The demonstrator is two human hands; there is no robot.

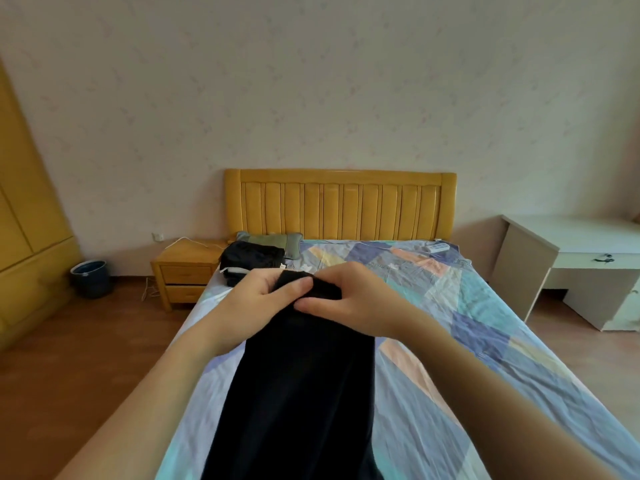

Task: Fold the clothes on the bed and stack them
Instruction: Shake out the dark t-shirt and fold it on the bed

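Note:
A long black garment [301, 386] hangs down in front of me over the bed [485, 306], which has a patchwork sheet. My left hand [256, 299] and my right hand [349, 299] are close together and both pinch the garment's top edge, thumbs on the near side. A stack of folded dark clothes [251, 259] lies at the bed's far left, in front of a green pillow [273, 242].
A wooden headboard [339, 206] stands against the wall. A nightstand [185, 271] and a dark bucket [90, 278] are at the left, next to a yellow wardrobe [27, 220]. A white desk [571, 265] is at the right. A white remote [438, 248] lies near the headboard.

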